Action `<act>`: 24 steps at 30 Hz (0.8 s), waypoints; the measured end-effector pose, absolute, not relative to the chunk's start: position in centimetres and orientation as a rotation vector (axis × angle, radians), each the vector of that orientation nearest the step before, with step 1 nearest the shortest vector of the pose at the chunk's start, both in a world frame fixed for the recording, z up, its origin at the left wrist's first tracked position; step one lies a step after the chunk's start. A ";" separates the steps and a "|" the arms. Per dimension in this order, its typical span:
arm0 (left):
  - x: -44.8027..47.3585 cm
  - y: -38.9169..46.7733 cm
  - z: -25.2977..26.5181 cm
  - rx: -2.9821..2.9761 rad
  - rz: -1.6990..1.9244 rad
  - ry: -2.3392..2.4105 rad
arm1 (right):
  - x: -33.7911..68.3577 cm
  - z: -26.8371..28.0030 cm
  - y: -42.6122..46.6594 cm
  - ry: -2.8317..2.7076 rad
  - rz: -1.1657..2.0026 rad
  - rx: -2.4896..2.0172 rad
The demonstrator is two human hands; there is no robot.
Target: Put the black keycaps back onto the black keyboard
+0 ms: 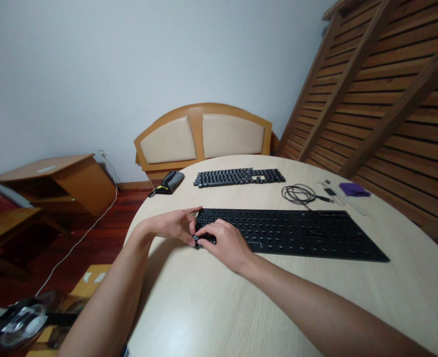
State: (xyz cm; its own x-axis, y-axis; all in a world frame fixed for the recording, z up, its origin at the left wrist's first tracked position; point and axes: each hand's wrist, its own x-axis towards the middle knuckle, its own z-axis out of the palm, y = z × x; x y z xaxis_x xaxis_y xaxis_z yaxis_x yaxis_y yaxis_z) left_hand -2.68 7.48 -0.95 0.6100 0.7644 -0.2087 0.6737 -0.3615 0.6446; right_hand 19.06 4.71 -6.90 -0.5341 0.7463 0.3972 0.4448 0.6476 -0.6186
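While one flat, oblong black keyboard base (285, 230), studded with small key posts, lies on the pale wood-grain tabletop (189, 297), both hands meet at its near-left corner. Left hand (176, 225): wrist bent, thumb and forefinger curled. Right hand (224, 240): palm down, fingertips converging. Whether either grip encloses a part: cannot tell. Beyond: one block of black keycaps (222, 177), one coiled cable (299, 194), one purple cloth (353, 189).

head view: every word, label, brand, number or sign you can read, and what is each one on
None can be read.
Black keycaps: any legends are too small and blurred.
Black keyboard base: no readable brand or label.
Black-and-grey object with a yellow marking: any text is too small.
Pale patch on the wooden cabinet: blurred, no legible writing.
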 end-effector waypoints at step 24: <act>-2.5 7.5 -0.9 2.146 0.111 1.143 | 19.0 -7.0 4.7 -2.227 0.551 -0.891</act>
State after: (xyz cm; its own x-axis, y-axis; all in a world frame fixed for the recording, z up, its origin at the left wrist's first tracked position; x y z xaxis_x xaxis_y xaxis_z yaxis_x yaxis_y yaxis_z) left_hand -2.45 7.48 -0.92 0.6081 0.7584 -0.2344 0.6991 -0.3718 0.6108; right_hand 19.02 4.67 -7.04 -0.5445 0.7228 0.4255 0.4411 0.6783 -0.5876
